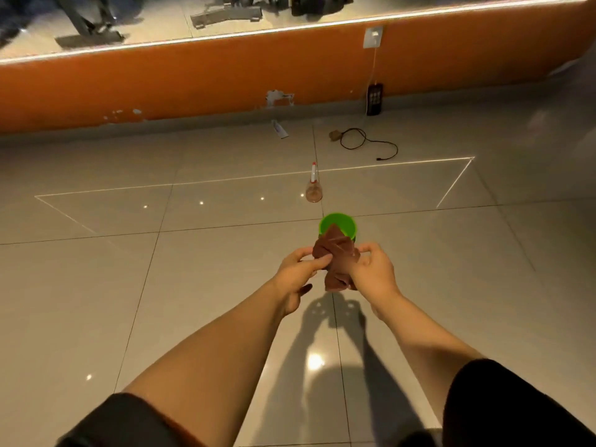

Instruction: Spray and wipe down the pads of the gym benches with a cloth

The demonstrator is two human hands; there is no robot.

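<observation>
Over a glossy tiled floor point(200, 285), I hold a brown cloth point(337, 256) out in front of me with both arms stretched forward. My left hand point(298, 275) pinches the cloth's left side between thumb and fingertips; my right hand point(375, 274) grips its right side, fingers curled round the bunched fabric. The cloth is crumpled and twisted between them, one end hanging down, the other poking up. It looks as if I am wringing or folding it, though I cannot say which.

Just beyond the cloth, partly hidden behind it, a bright green bucket point(342, 222) stands on the floor. Whether it holds water does not show. A little further on, a clear spray bottle point(313, 190) with a red and white nozzle stands on the tiles, touched by neither hand.

Further back, against an orange wall base point(193, 79), lie a small tube point(280, 130), a loose black cable point(367, 143) and a dark handset point(374, 99) hanging from a wall socket point(372, 37). Above the wall base a mirror point(161, 24) reflects the metal feet of gym equipment.

No bench pad is in my view. By my judgement the task is at its preparation: the cloth is in hand, but the bottle is not yet picked up, and the spraying and wiping of the pads remain to be done.
</observation>
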